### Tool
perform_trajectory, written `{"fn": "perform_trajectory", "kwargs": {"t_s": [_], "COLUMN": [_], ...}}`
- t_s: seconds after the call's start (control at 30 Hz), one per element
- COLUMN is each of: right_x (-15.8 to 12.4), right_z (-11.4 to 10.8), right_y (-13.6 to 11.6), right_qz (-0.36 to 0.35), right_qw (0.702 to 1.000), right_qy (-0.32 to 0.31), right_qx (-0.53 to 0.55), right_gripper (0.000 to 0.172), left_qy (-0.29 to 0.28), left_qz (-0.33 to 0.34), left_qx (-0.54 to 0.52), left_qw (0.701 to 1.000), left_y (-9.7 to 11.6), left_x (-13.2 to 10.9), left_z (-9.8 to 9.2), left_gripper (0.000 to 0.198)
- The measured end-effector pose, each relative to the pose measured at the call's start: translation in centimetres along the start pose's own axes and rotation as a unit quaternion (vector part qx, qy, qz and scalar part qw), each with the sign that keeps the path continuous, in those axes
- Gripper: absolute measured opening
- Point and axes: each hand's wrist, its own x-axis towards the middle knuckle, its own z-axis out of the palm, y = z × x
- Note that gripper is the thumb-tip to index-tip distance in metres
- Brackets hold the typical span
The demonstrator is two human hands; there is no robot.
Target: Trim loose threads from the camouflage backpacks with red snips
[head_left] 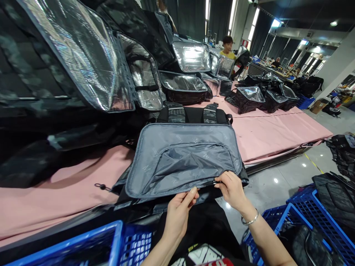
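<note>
Grey rectangular fabric panel (pixel 191 136) lies lengthwise along the near edge of the pink desk (pixel 277 131); left hand (pixel 179 207) pinches its rim, right hand (pixel 231 189) a black tab (pixel 214 182).

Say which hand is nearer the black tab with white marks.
Right hand: its fingers pinch the tab. Left hand is left of it, at the near edge of the bag.

A pink table (pixel 267 135) carries silver-lined bags (pixel 251 95) and a grey-lined bag (pixel 190 159).
</note>
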Motion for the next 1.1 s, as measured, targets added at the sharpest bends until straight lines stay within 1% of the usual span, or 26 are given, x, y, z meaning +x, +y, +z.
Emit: {"fn": "perform_trajectory", "kwargs": {"t_s": [0.1, 0.17, 0.23, 0.3, 0.37, 0.43, 0.5, 0.57, 0.67, 0.73, 0.8, 0.87, 1.0, 1.07, 1.1], "right_x": [0.1, -0.1, -0.6, -1.4, -2.4, -3.1, -3.3, -2.9, -2.1, -1.7, -1.7, -1.9, -2.4, -2.4, -2.4], "right_z": [-0.1, -0.2, -0.2, 0.2, 1.0, 2.2, 3.5, 4.7, 6.0, 6.5, 6.9, 7.1, 7.2, 7.2, 7.1], "right_y": [-0.1, -0.3, -0.7, -1.3, -1.9, -2.4, -2.5, -2.3, -1.7, -1.4, -1.3, -1.3, -1.3, -1.2, -1.2], "right_qz": [0.000, 0.012, 0.051, 0.108, 0.166, 0.232, 0.307, 0.363, 0.403, 0.423, 0.433, 0.426, 0.402, 0.398, 0.397], "right_qw": [1.000, 0.998, 0.993, 0.980, 0.958, 0.930, 0.900, 0.870, 0.829, 0.801, 0.782, 0.781, 0.802, 0.810, 0.812], "right_qy": [0.008, 0.030, 0.060, 0.074, 0.074, 0.082, 0.113, 0.146, 0.185, 0.207, 0.220, 0.224, 0.214, 0.210, 0.210], "right_qx": [0.020, 0.049, 0.090, 0.149, 0.222, 0.271, 0.289, 0.300, 0.341, 0.370, 0.390, 0.399, 0.385, 0.375, 0.373], "right_gripper": [0.017, 0.014, 0.012, 0.014, 0.017, 0.017, 0.017, 0.026, 0.035, 0.038, 0.040, 0.040, 0.039, 0.039, 0.039], "left_qy": [0.000, 0.001, 0.002, 0.007, 0.009, -0.002, -0.014, -0.016, -0.012, -0.008, 0.001, 0.009, 0.014, 0.007, -0.006], "left_qz": [0.003, -0.002, -0.010, -0.018, -0.018, -0.007, 0.001, 0.000, -0.003, -0.008, -0.023, -0.042, -0.092, -0.098, -0.092], "left_qx": [0.005, 0.007, 0.005, 0.002, 0.003, 0.008, 0.011, 0.013, 0.027, 0.040, 0.053, 0.064, 0.063, 0.041, 0.029], "left_qw": [1.000, 1.000, 1.000, 1.000, 1.000, 1.000, 1.000, 1.000, 1.000, 0.999, 0.998, 0.997, 0.994, 0.994, 0.995], "left_y": [0.1, 0.3, 0.5, 0.6, 0.5, 0.1, -0.4, -0.9, -1.3, -1.3, -1.1, -1.0, -0.8, -0.7, -0.6], "left_x": [-0.1, -0.1, -0.1, -0.1, -0.1, 0.0, 0.1, 0.0, 0.0, 0.0, 0.2, 0.3, 0.3, 0.1, 0.0], "left_z": [0.0, 0.1, 0.4, 0.7, 0.9, 1.2, 1.3, 1.2, 1.1, 1.1, 1.2, 1.5, 2.1, 2.0, 1.9], "left_gripper": [0.039, 0.040, 0.041, 0.042, 0.043, 0.042, 0.040, 0.040, 0.041, 0.043, 0.046, 0.049, 0.049, 0.045, 0.043]}}
